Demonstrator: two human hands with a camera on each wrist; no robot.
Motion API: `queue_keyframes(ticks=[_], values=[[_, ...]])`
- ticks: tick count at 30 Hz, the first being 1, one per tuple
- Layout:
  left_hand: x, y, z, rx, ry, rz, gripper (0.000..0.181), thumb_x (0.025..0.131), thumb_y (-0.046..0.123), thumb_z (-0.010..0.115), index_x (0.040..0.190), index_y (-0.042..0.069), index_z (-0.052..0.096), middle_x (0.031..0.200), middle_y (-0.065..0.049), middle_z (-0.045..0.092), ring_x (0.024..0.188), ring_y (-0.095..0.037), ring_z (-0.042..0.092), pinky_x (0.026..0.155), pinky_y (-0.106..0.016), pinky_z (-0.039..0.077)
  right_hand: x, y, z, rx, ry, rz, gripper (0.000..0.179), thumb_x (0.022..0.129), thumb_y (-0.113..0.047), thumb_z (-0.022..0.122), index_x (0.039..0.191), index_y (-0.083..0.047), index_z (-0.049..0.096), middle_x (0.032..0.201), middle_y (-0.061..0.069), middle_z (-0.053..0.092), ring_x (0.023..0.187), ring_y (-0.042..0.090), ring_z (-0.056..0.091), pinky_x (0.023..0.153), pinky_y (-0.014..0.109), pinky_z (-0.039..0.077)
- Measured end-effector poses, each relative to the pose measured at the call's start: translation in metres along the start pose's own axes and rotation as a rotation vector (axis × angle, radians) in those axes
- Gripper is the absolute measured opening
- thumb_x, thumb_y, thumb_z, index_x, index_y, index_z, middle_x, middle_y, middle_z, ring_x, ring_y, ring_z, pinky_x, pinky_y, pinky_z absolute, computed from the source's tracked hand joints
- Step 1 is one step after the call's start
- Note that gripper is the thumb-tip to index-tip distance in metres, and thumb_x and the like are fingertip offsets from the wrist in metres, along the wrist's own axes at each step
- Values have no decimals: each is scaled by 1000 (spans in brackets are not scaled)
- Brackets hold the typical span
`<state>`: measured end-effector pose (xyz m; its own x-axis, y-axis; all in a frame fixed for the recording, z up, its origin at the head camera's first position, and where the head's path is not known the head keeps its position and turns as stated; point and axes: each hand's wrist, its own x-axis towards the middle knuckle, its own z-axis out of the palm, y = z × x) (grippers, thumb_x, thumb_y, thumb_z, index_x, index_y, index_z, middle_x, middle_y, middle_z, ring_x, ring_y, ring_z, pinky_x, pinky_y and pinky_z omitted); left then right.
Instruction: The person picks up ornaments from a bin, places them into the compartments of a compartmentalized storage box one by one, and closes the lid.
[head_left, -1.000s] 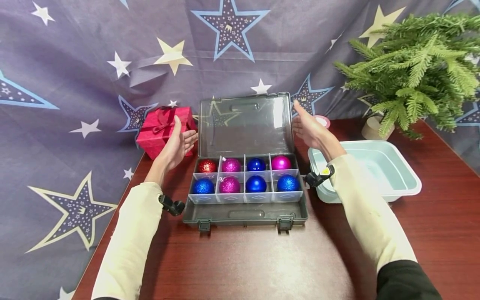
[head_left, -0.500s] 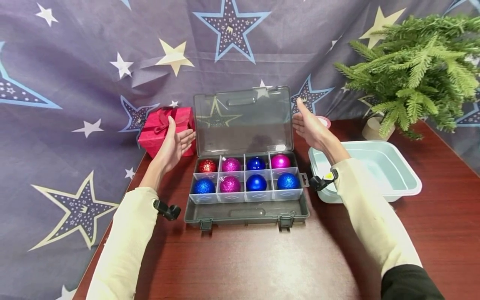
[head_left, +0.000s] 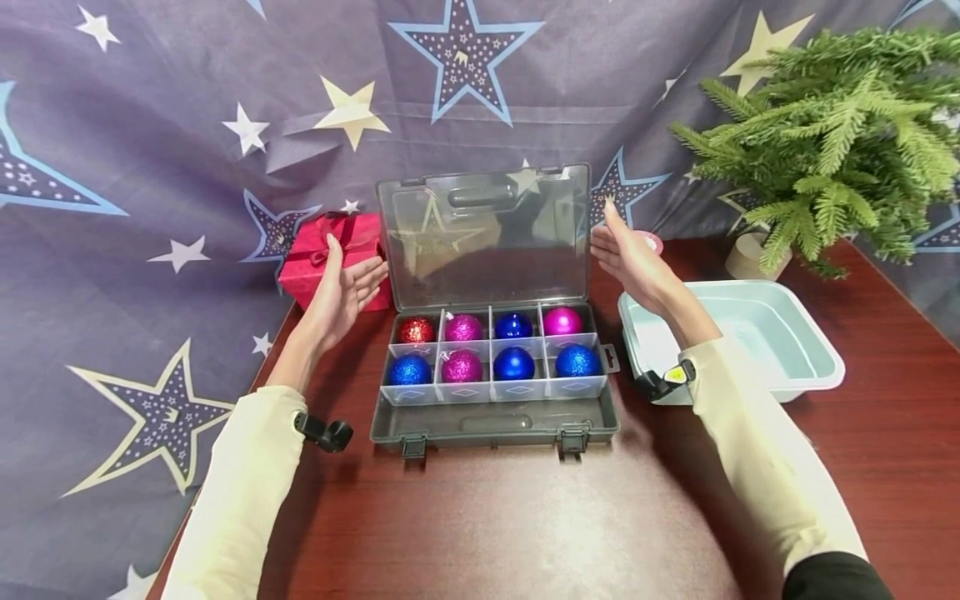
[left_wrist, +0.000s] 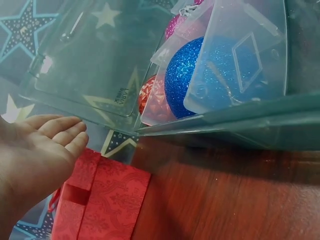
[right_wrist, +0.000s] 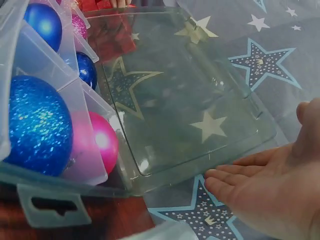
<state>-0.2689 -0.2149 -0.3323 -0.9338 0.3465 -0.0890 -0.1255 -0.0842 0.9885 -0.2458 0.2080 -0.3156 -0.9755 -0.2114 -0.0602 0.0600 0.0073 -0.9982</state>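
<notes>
A dark translucent case (head_left: 495,433) lies on the table with its lid (head_left: 480,242) raised at the back. Shiny and glittery Christmas baubles sit in its divided compartments, among them a red bauble (head_left: 416,330), a pink bauble (head_left: 562,321) and a blue glitter bauble (head_left: 577,362). My left hand (head_left: 337,300) is beside the lid's left edge, fingers straight, palm inward, fingertips right at the edge. On the other side my right hand (head_left: 633,267) mirrors it, straight fingertips at the lid's right edge. Neither hand grips anything.
A red gift box (head_left: 330,258) with a bow stands behind my left hand. A pale blue basin (head_left: 787,333) is under my right forearm. At the back right stands a small artificial fir tree (head_left: 832,158). A star-patterned cloth (head_left: 187,100) hangs behind the table.
The lid has swung up a little and appears taller and wider. Both hands have moved slightly outward alongside its edges. The baubles stay in their compartments.
</notes>
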Motion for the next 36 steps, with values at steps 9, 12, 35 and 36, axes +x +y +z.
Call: queue_keyframes(ticks=[9,12,35,36], values=[[-21,-1,0,27,-21,35,103,99,75,4,162,-6,10,169,-23,11,157,-29,9,126,-37,7,-21,-1,2,-46,-5,-59,81,111,-52,21,160,12,9,167,28,13,155,36,17,126,41,11],[-26,-2,0,30,-31,35,103,99,75,4,163,-5,10,169,-23,11,157,-30,8,126,-38,6,-28,0,4,-65,3,-89,78,112,-49,23,159,13,13,166,29,17,154,36,20,125,43,13],[-68,-23,9,174,-84,162,102,101,74,11,162,-8,11,169,-24,12,157,-35,5,126,-42,3,-89,18,18,-153,-1,-228,66,115,-36,28,156,15,24,162,33,26,151,43,23,123,46,18],[-70,-24,9,185,-87,167,101,101,74,10,162,-8,11,169,-25,11,157,-35,5,126,-43,2,-91,19,19,-155,3,-229,65,115,-34,30,157,15,24,162,33,27,151,44,24,123,46,20]])
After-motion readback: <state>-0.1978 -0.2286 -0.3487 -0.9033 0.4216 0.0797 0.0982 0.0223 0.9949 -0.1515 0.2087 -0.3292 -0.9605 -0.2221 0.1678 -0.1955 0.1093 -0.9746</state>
